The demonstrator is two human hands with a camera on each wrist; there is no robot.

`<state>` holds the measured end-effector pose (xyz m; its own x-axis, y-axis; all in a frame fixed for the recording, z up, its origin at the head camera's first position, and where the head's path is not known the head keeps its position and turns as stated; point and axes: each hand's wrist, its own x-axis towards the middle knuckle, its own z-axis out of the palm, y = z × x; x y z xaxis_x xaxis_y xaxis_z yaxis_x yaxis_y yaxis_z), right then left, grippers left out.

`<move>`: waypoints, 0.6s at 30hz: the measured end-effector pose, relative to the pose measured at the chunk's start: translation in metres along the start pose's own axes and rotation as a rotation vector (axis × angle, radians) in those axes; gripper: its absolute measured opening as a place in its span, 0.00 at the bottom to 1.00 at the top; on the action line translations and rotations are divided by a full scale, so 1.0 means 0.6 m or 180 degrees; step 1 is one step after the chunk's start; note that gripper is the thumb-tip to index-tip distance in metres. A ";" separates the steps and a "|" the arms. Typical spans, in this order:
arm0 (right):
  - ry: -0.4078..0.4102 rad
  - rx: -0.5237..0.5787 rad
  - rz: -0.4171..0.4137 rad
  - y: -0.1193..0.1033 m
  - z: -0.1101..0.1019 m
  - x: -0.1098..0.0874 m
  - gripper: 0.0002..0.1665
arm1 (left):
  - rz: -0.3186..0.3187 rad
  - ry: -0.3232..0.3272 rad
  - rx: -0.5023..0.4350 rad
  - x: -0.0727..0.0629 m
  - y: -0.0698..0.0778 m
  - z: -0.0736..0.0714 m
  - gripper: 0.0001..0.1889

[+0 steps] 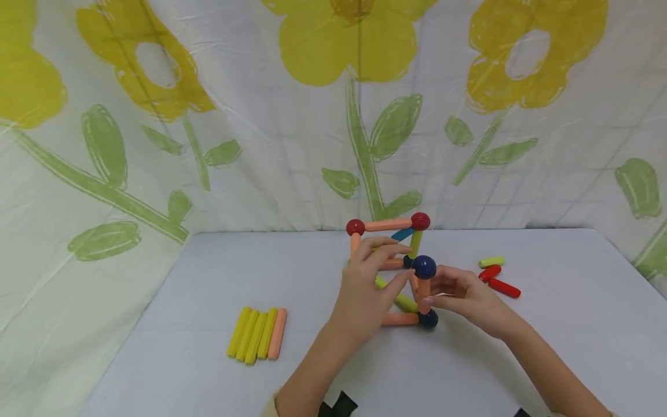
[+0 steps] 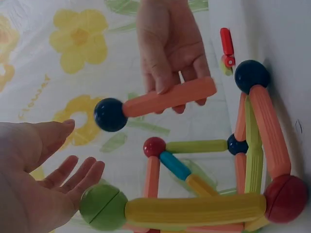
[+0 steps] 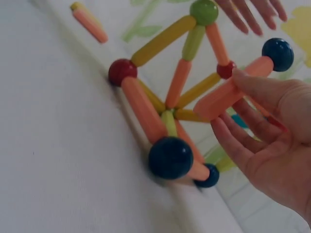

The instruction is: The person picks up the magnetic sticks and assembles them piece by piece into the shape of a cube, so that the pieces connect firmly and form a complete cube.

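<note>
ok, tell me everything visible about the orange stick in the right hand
The orange stick looks like matte plastic, straight, with faint lengthwise ridges. It is roughly upright, a glossy blue ball joined to its top; its lower end is bare, above another blue ball, not touching it. The right hand pinches it.
</note>
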<state>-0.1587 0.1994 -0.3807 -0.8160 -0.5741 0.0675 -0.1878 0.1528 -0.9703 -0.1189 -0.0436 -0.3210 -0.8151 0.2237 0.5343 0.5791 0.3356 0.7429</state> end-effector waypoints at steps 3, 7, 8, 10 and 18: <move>0.0009 -0.0001 0.0003 0.012 -0.005 0.001 0.23 | -0.0023 0.0016 0.0165 0.004 -0.007 -0.020 0.15; 0.0015 -0.0008 0.0016 0.027 -0.012 0.001 0.24 | -0.0224 -0.0184 0.0246 0.008 -0.015 -0.048 0.13; 0.0008 -0.0006 0.0004 0.031 -0.014 0.001 0.24 | -0.0280 -0.0255 0.0254 0.008 -0.017 -0.055 0.12; -0.0021 0.0022 -0.0031 0.037 -0.017 0.001 0.23 | -0.0406 -0.0407 0.0278 0.009 -0.021 -0.068 0.10; -0.0155 0.0212 -0.0114 0.048 -0.023 0.001 0.20 | -0.0638 -0.0727 0.0312 0.008 -0.025 -0.096 0.05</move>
<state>-0.1723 0.2147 -0.4055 -0.7815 -0.6170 0.0924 -0.1780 0.0786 -0.9809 -0.1306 -0.1000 -0.3063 -0.9011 0.3403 0.2686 0.4118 0.4778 0.7760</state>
